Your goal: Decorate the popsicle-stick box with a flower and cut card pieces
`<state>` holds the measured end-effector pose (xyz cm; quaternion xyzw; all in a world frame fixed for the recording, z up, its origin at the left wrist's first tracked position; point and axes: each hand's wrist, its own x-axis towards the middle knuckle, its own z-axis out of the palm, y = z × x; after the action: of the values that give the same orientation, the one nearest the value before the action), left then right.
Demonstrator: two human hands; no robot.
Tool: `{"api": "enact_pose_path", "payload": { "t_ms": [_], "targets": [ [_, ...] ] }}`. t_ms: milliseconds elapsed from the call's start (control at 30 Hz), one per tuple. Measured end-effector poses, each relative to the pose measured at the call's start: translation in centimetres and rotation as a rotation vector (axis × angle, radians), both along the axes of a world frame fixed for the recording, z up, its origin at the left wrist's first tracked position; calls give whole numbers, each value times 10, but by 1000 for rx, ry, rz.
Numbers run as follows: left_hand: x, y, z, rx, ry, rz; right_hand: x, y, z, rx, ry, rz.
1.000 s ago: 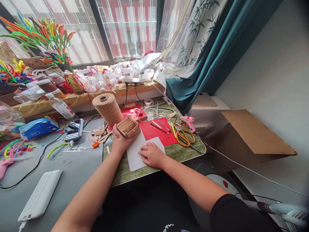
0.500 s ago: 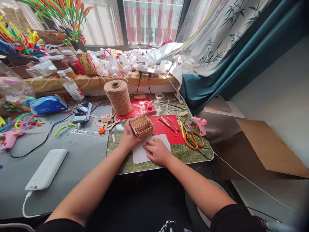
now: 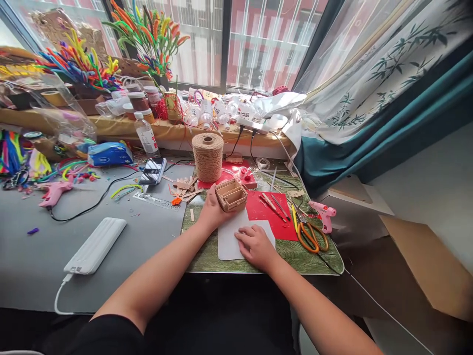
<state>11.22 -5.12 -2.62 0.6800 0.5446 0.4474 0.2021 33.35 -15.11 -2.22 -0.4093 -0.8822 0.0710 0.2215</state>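
Observation:
My left hand (image 3: 211, 213) is closed around the side of a small brown box (image 3: 231, 195) with an open top and inner dividers. The box is tilted and held just above the far edge of some white paper (image 3: 228, 242). On that paper rests my right hand (image 3: 257, 247), its fingers loosely bent and lying on the sheet, with nothing seen in them. A red sheet (image 3: 266, 213) lies to the right of the box, with pencil-like tools (image 3: 272, 208) on it. Behind the box stands a big spool of twine (image 3: 208, 159).
Orange-handled scissors (image 3: 309, 239) and a pink glue gun (image 3: 323, 215) lie at the right edge of the green board. Craft sticks (image 3: 185, 187), a phone (image 3: 152, 171), a white power bank (image 3: 96, 245) and another pink glue gun (image 3: 55, 192) are on the left. A power strip (image 3: 253, 125) sits on the cluttered sill.
The view has turned left and up, so the things appear farther right. My left hand still holds the box, and my right hand stays on the white paper.

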Motion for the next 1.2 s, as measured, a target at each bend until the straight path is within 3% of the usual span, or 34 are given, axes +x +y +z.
{"api": "enact_pose_path", "payload": {
  "t_ms": [667,1033,1200],
  "targets": [
    [-7,8,12,-64,-28,4,-10,10,3,14,-12,3],
    [-12,17,-2,-24,-18,-70,-9,14,2,-28,-19,-13],
    [-11,17,4,0,6,-83,-5,11,6,-25,-25,-20]
  ]
}}
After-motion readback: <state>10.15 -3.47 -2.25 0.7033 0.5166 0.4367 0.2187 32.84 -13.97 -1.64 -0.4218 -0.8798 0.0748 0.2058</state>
